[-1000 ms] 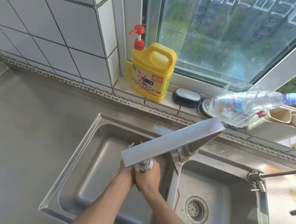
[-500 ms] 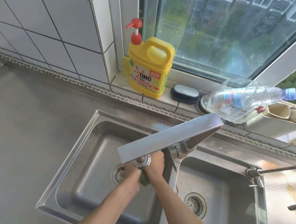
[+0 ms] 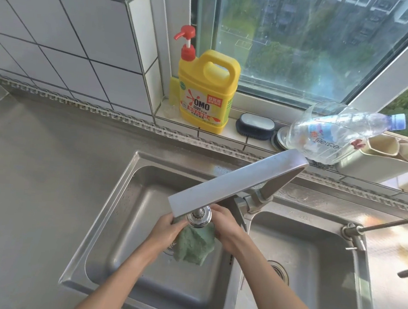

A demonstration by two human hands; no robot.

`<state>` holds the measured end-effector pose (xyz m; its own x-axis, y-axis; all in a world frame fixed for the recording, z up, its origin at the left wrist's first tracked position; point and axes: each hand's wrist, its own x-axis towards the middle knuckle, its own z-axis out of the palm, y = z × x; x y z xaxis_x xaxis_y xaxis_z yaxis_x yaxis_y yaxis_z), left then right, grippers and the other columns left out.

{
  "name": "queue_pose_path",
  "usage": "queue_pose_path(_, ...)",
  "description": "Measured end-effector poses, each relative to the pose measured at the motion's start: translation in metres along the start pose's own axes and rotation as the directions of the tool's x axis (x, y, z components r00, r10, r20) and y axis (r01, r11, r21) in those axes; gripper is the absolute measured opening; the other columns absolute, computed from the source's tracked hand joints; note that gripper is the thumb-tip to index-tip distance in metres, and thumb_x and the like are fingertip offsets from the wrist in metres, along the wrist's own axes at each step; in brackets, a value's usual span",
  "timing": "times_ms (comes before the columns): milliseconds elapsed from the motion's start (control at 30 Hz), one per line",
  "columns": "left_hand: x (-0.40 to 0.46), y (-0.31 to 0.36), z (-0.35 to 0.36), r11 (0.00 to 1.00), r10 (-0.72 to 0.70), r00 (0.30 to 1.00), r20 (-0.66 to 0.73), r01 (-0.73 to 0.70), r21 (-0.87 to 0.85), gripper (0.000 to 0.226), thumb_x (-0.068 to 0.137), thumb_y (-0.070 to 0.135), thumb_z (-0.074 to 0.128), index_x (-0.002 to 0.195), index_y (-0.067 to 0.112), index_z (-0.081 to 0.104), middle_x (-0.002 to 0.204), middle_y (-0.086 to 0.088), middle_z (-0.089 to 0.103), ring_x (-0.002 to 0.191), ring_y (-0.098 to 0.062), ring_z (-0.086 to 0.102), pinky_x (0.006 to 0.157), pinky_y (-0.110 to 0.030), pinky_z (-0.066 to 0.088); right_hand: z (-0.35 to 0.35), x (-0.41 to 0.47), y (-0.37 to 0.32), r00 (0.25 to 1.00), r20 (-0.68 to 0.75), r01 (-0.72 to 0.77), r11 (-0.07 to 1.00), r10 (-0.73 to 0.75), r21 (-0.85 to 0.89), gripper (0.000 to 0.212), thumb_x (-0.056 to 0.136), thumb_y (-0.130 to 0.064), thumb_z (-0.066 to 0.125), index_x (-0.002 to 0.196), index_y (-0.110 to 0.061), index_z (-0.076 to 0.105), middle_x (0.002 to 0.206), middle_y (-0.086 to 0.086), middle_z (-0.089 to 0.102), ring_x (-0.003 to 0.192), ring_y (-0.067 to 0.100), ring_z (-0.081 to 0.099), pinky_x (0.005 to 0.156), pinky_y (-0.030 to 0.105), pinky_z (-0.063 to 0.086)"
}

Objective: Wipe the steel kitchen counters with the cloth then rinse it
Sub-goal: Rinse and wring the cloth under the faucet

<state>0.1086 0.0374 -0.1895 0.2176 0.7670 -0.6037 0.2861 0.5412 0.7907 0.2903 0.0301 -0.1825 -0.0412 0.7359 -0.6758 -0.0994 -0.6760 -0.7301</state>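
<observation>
Table (image 3: 32,187): steel, filling the left of the frame; it looks dull, though I can't tell whether it is fully wiped.
Sink (image 3: 126,221): left basin, lower centre.
Faucet (image 3: 235,182): spout right above my hands; I can't make out any running water.
Cloth (image 3: 194,246): green, bunched over the left basin, just under the spout.
Left hand (image 3: 165,230): fingers curled round the cloth's left side.
Right hand (image 3: 227,227): gripping its right side.
Risk: wringing this high could splash dirty water back onto the table.
</observation>
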Motion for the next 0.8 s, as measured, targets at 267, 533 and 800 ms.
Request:
queue_pose_path(267, -0.001, 0.015, 0.015, 0.896, -0.131, 0.989, -0.074, 0.086, -0.436, 0.037, 0.079, 0.034, 0.068, 0.104, 0.007, 0.074, 0.100, -0.016, 0.079, 0.087, -0.027, 0.076, 0.079, -0.045, 0.063, 0.031, -0.019, 0.044, 0.989, -0.072, -0.122, 0.985, 0.131, 0.122, 0.044, 0.092, -0.051, 0.053, 0.105, -0.016, 0.077, 0.099, 0.002, 0.080, 0.084, 0.016, 0.076, 0.072, 0.034, 0.058)
queue_pose_path(533, 0.007, 0.022, 0.033, 0.895, -0.305, 0.905, -0.296, 0.165, -0.415, 0.011, 0.100, 0.007, 0.053, 0.096, 0.002, 0.062, 0.083, -0.012, 0.067, 0.085, -0.026, 0.058, 0.076, -0.035, 0.048, 0.061, -0.037, 0.020, 0.874, -0.331, 0.234, 0.905, -0.356, -0.355, 0.027, 0.087, -0.037, 0.052, 0.078, -0.014, 0.060, 0.073, -0.003, 0.068, 0.073, 0.019, 0.064, 0.064, 0.034, 0.050)
queue_pose_path(800, -0.002, 0.032, 0.073, 0.808, -0.349, 0.928, -0.132, 0.226, -0.545, 0.032, 0.107, 0.023, 0.043, 0.077, 0.022, 0.053, 0.063, -0.002, 0.055, 0.061, -0.018, 0.057, 0.058, -0.027, 0.047, 0.042, -0.026, -0.012, 0.833, -0.466, 0.053, 0.882, -0.297, -0.468, 0.021, 0.089, -0.029, 0.060, 0.080, -0.010, 0.060, 0.079, 0.003, 0.071, 0.078, 0.028, 0.064, 0.065, 0.038, 0.051)
